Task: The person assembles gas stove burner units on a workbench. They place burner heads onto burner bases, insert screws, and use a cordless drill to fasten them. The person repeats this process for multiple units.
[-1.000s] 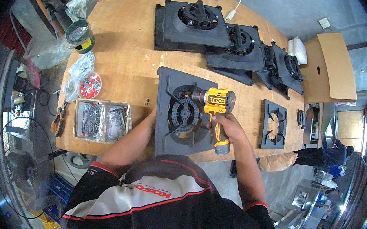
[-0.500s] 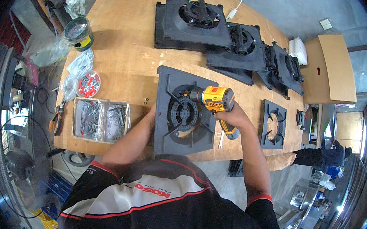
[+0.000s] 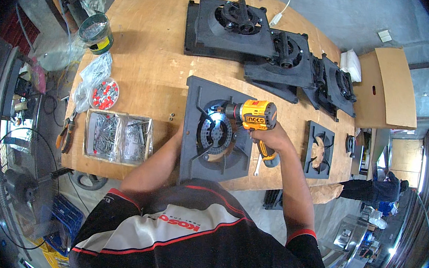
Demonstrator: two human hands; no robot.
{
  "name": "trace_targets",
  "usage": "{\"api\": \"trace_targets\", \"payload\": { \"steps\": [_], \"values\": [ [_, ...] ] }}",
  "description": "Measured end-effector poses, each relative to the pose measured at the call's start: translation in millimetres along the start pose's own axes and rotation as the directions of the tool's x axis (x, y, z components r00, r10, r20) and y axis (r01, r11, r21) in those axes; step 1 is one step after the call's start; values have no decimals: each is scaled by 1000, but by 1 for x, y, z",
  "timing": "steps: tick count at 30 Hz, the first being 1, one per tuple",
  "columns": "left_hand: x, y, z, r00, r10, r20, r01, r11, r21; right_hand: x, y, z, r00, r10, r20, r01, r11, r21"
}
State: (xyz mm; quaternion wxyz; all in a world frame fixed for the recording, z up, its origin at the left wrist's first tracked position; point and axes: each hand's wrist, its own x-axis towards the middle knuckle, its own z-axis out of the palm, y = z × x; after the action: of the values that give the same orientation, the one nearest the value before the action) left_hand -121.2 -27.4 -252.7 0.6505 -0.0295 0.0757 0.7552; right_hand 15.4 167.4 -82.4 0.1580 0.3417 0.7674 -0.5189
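My right hand (image 3: 272, 137) is wrapped round the grip of a yellow and black cordless drill (image 3: 258, 114). The drill's nose points left over a black gas stove top (image 3: 189, 163), near the upper part of its round perforated burner (image 3: 214, 135). A bright light shines on the burner below the chuck; whether the bit touches anything is hard to see. My left hand (image 3: 177, 138) is at the left edge of the stove top, which stands tilted up at the table's front edge. Its fingers are hidden behind the plate.
Left on the wooden table (image 3: 143, 65) are a box of screws (image 3: 103, 136), a tub of red and grey parts (image 3: 104, 94), pliers (image 3: 67, 132) and a green bucket (image 3: 96, 35). Stacked stove tops (image 3: 228, 40) lie behind; another stove frame (image 3: 317, 167), a wrench (image 3: 257, 167) and a carton (image 3: 379, 88) are right.
The drill's light has come on and shines on the burner. The drill's grip has swung slightly, and the whole view has shifted a little. Both hands stay in about the same places.
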Motion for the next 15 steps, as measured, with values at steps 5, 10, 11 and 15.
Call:
{"api": "trace_targets", "payload": {
  "steps": [5,10,11,15],
  "values": [
    [12,-4,-7,999,-42,-28,41,999,-34,0,1,-1,998,-66,4,66,998,11],
    [35,-14,-44,996,-90,16,91,996,-18,1,5,0,999,-42,-2,43,999,30],
    [37,-15,-47,995,-93,34,94,995,-22,-1,5,2,999,-53,-8,54,997,54],
    [39,-14,-51,987,-149,66,154,985,-82,-3,-2,2,1000,-18,5,18,999,34]
  ]
}}
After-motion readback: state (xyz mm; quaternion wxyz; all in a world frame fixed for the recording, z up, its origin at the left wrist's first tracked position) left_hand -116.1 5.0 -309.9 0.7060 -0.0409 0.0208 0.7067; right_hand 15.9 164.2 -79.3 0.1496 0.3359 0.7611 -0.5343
